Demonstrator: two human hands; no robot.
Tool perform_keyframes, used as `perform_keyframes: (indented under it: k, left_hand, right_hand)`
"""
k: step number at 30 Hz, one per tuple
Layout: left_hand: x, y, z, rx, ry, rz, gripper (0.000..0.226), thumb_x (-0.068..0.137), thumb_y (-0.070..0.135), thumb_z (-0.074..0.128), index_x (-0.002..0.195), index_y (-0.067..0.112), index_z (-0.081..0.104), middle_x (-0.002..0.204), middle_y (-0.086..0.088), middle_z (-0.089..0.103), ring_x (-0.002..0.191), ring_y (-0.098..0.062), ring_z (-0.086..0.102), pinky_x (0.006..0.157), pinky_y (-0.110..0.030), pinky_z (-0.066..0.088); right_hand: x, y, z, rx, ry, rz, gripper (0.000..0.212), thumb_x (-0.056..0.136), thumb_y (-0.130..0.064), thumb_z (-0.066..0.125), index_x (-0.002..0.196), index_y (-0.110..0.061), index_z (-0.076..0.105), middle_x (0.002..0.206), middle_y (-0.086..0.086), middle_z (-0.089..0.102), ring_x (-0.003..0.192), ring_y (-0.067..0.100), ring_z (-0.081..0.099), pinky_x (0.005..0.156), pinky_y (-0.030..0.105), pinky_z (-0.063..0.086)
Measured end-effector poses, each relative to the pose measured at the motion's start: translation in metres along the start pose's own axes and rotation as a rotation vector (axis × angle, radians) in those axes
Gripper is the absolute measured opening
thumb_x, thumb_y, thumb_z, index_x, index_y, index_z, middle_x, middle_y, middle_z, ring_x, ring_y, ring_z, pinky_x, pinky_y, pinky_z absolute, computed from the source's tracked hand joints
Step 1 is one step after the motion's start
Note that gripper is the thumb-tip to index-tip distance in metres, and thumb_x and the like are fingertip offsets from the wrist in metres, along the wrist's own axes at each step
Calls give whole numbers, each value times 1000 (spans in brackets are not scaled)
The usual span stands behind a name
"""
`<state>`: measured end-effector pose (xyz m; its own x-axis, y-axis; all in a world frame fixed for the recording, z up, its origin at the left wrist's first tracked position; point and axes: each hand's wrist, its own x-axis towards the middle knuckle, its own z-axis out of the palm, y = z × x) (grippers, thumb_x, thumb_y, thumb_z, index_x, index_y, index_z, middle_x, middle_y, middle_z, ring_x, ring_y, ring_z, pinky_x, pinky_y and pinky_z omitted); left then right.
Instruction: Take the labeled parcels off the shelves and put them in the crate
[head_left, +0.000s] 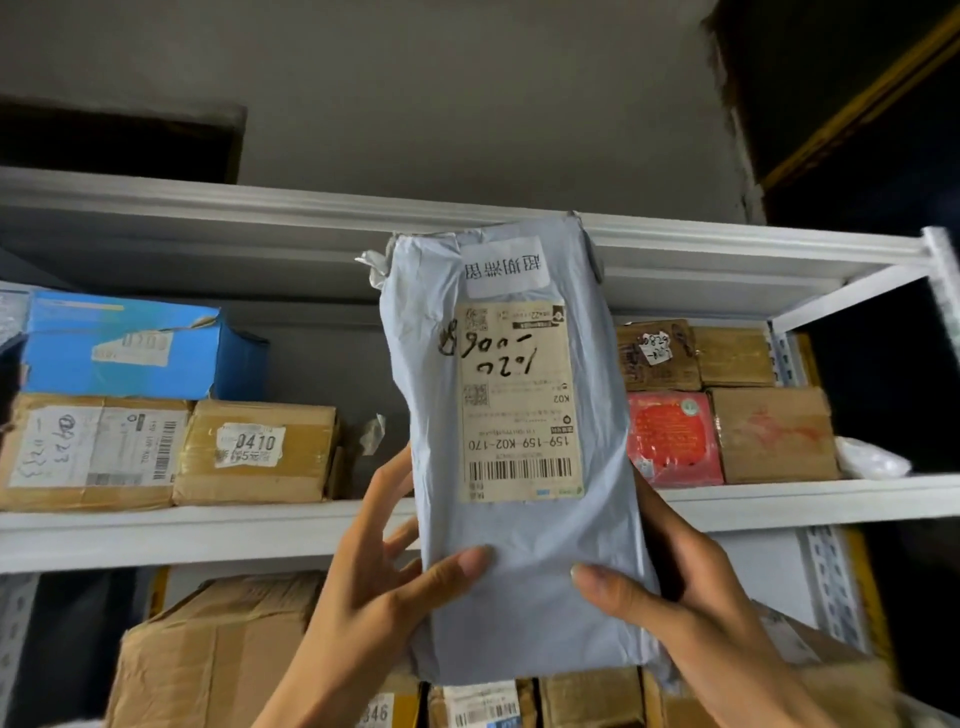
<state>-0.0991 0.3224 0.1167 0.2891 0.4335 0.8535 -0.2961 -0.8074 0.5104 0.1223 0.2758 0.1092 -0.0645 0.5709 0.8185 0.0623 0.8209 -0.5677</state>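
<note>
On my feed a plain grey wall (467, 104) rises behind white metal shelving (779, 244), whose top board (208, 202) runs across the view above a lower board (208, 530). A perforated upright (831, 587) stands at the right. A dark recess (114, 140) cuts into the wall at upper left, and the dim right side is crossed by a slanting yellow beam (857, 98).

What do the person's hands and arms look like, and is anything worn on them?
Both are bare. The left hand and the right hand show no gloves, rings or watch. The thumbnails look short and unpainted. No sleeve shows on either forearm as far as the picture's lower edge.
</note>
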Motion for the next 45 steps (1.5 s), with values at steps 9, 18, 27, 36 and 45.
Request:
perform_keyframes:
  k: [9,18,27,36,45]
  left_hand:
    - [21,-48,86,-159,-159,22,100,66,14,89,144,42,33,136,4,57,124,-23,56,100,-51,46]
    - [25,-72,280,-436,-416,115,93,71,19,86,145,40,34,143,16,48,126,-11,53,95,-32,52]
    - [7,-24,469,-766,-657,169,89,74,9,81,143,40,36,139,16,51,127,-10,53,98,-28,49]
    - [-70,49,635,-1158,-959,84,95,66,11,86,141,44,37,138,18,52,119,-14,59,85,-32,56]
    - [-164,120,753,-1460,-1326,47,94,73,0,79,143,40,32,135,21,53,121,-5,56,91,-25,53]
  right_hand:
    - [-40,-37,-74,-255,171,65,72,69,-19,78,133,-37,52,124,-13,65,114,7,61,84,22,54]
    - [-155,-131,-174,-735,392,114,74,81,-8,69,144,-30,39,133,-12,59,124,8,55,93,19,48]
    - [-262,-236,-233,-1154,703,172,66,80,-18,68,139,-36,45,120,-21,65,108,-3,62,75,7,49]
    - [-381,-330,-239,-1416,1022,290,69,78,-14,71,140,-32,46,122,-5,67,110,14,65,81,23,55]
    - [-470,-373,-216,-1633,1360,420,75,87,-4,63,149,-33,31,134,-6,59,118,16,61,85,28,56]
